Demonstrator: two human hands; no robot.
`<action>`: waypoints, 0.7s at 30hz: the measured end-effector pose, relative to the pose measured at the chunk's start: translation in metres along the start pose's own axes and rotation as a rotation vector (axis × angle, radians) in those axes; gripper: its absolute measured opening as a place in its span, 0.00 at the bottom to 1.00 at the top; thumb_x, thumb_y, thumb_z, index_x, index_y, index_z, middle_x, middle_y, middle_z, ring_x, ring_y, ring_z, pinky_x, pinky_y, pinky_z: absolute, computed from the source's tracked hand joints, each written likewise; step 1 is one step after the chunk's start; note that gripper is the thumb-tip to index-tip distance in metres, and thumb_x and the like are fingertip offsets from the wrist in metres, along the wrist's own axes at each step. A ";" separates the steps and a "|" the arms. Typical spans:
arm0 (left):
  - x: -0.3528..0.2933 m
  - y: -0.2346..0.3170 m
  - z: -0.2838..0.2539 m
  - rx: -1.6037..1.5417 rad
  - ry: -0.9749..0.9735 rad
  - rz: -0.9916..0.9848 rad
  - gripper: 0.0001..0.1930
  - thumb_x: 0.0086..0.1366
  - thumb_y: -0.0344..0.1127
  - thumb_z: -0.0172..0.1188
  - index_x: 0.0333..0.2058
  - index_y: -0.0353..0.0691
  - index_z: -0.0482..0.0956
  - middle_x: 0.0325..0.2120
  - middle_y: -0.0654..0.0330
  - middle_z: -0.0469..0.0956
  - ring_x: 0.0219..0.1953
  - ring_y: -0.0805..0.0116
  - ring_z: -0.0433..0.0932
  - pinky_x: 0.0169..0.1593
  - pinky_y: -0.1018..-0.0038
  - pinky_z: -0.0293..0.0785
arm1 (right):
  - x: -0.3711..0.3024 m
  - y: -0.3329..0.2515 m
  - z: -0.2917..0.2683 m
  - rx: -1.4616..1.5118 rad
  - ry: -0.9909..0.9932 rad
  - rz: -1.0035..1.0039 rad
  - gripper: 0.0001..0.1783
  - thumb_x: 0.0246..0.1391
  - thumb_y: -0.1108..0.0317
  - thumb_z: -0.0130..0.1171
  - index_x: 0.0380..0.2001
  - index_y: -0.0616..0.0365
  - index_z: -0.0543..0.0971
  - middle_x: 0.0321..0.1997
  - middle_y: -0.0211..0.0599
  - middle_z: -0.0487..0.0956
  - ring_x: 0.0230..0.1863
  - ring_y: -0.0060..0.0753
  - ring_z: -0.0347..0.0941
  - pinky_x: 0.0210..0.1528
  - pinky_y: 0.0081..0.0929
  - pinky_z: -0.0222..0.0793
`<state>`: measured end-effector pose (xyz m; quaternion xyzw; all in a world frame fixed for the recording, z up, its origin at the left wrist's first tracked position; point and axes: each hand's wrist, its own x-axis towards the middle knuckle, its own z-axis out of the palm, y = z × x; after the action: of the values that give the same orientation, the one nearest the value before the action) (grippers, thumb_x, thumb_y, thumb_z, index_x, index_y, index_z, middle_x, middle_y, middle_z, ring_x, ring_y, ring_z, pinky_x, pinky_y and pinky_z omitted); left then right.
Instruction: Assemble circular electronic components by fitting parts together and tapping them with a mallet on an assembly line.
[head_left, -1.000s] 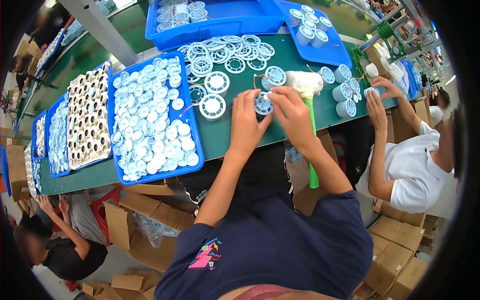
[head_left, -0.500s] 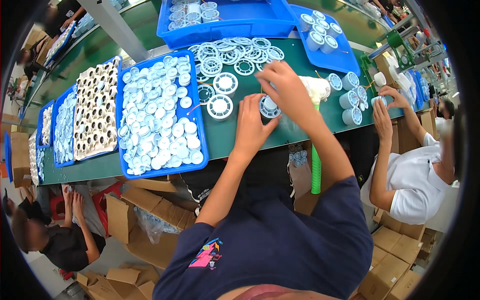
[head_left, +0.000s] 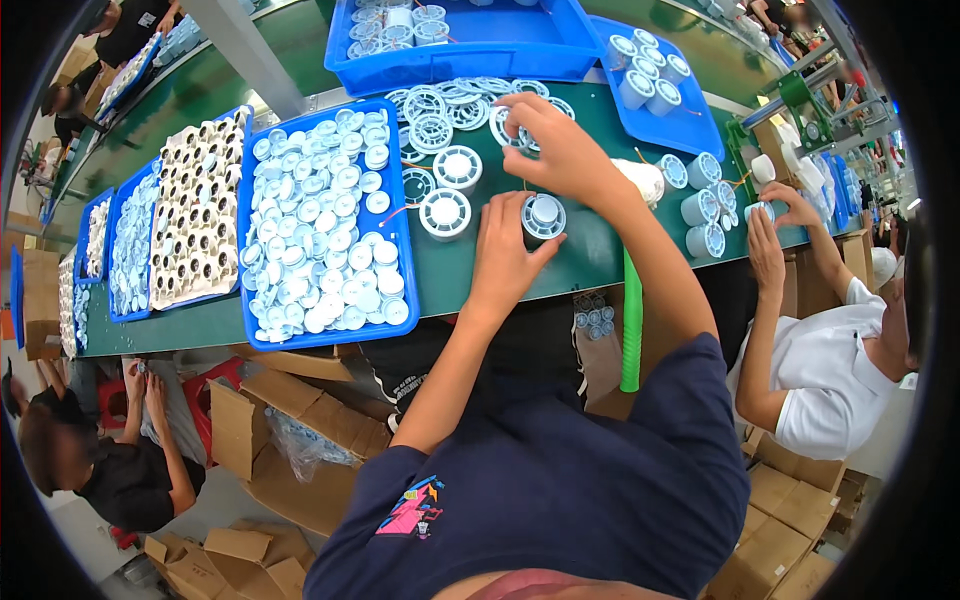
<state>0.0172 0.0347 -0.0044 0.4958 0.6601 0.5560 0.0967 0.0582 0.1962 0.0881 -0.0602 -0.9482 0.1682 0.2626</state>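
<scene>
1. Right hand (head_left: pixel 560 150) is reaching beyond the cup (head_left: pixel 555 226), having left it since a second ago.
2. Its fingers are curling around a ring (head_left: pixel 496 130); whether they are pinching it, I cannot tell.
3. Left hand (head_left: pixel 499 245) is clasping the cup between fingers and thumb; a cap (head_left: pixel 544 208) is resting on top.
4. Left of those fingers, white cups (head_left: pixel 445 214) are standing beside a tray (head_left: pixel 410 300).

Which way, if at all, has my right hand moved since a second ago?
Yes, forward: against the blue bin, the right hand is nearer, having left the cup for the rings.
</scene>
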 end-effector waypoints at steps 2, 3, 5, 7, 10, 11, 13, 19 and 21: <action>0.001 0.001 -0.001 -0.008 0.002 -0.019 0.35 0.51 0.32 0.79 0.55 0.33 0.71 0.51 0.45 0.73 0.53 0.41 0.72 0.56 0.53 0.72 | -0.008 -0.033 -0.027 0.174 -0.143 0.272 0.18 0.53 0.68 0.65 0.46 0.61 0.76 0.53 0.48 0.81 0.51 0.53 0.78 0.54 0.39 0.75; 0.002 0.003 0.000 -0.008 -0.002 -0.042 0.34 0.50 0.31 0.78 0.55 0.33 0.71 0.51 0.45 0.73 0.53 0.41 0.72 0.55 0.53 0.72 | -0.021 -0.038 -0.028 0.112 -0.108 0.258 0.24 0.53 0.66 0.66 0.52 0.62 0.76 0.50 0.50 0.82 0.49 0.53 0.80 0.53 0.39 0.76; 0.001 0.001 0.002 -0.009 -0.014 -0.032 0.34 0.50 0.31 0.78 0.55 0.33 0.71 0.51 0.45 0.73 0.53 0.40 0.72 0.55 0.53 0.72 | -0.046 -0.047 -0.023 0.004 0.003 0.252 0.24 0.55 0.60 0.67 0.49 0.64 0.75 0.49 0.51 0.81 0.49 0.55 0.79 0.50 0.43 0.76; 0.000 -0.001 0.005 -0.004 -0.020 -0.024 0.33 0.51 0.30 0.77 0.55 0.33 0.71 0.51 0.45 0.73 0.52 0.40 0.72 0.55 0.53 0.72 | -0.064 -0.049 -0.016 -0.054 0.002 0.282 0.28 0.55 0.59 0.67 0.53 0.67 0.76 0.47 0.53 0.81 0.50 0.55 0.78 0.52 0.44 0.76; 0.001 -0.004 0.007 0.014 0.030 0.004 0.32 0.51 0.30 0.76 0.54 0.33 0.72 0.51 0.45 0.74 0.52 0.40 0.72 0.55 0.53 0.72 | -0.079 -0.053 -0.005 -0.085 -0.055 0.257 0.26 0.54 0.60 0.68 0.51 0.68 0.78 0.48 0.52 0.81 0.52 0.54 0.78 0.54 0.43 0.76; 0.001 -0.003 0.008 -0.003 0.032 0.009 0.31 0.52 0.30 0.75 0.54 0.33 0.72 0.50 0.45 0.74 0.52 0.40 0.72 0.55 0.53 0.72 | -0.082 -0.057 -0.004 -0.084 -0.056 0.259 0.26 0.54 0.60 0.68 0.51 0.68 0.78 0.48 0.52 0.81 0.52 0.54 0.78 0.54 0.43 0.76; 0.001 -0.001 0.006 -0.013 0.039 0.012 0.30 0.53 0.30 0.75 0.53 0.33 0.72 0.50 0.45 0.75 0.51 0.40 0.73 0.55 0.53 0.72 | -0.088 -0.064 -0.003 -0.109 -0.007 0.301 0.26 0.54 0.60 0.69 0.50 0.68 0.78 0.49 0.51 0.81 0.52 0.53 0.78 0.53 0.42 0.76; 0.001 -0.002 0.005 0.008 0.047 0.036 0.29 0.53 0.31 0.75 0.53 0.34 0.73 0.50 0.45 0.75 0.51 0.41 0.73 0.55 0.54 0.72 | -0.090 -0.064 0.003 -0.087 0.068 0.277 0.26 0.53 0.60 0.71 0.50 0.67 0.79 0.48 0.50 0.81 0.51 0.53 0.78 0.52 0.43 0.76; 0.001 -0.002 0.005 -0.010 0.043 0.046 0.30 0.53 0.31 0.76 0.53 0.34 0.73 0.50 0.45 0.75 0.51 0.41 0.73 0.55 0.54 0.71 | -0.091 -0.067 0.005 -0.088 0.078 0.304 0.26 0.53 0.60 0.71 0.50 0.67 0.79 0.48 0.50 0.81 0.50 0.53 0.79 0.51 0.42 0.77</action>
<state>0.0192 0.0384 -0.0074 0.4983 0.6476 0.5720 0.0723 0.1318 0.1140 0.0641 -0.2211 -0.9237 0.1618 0.2676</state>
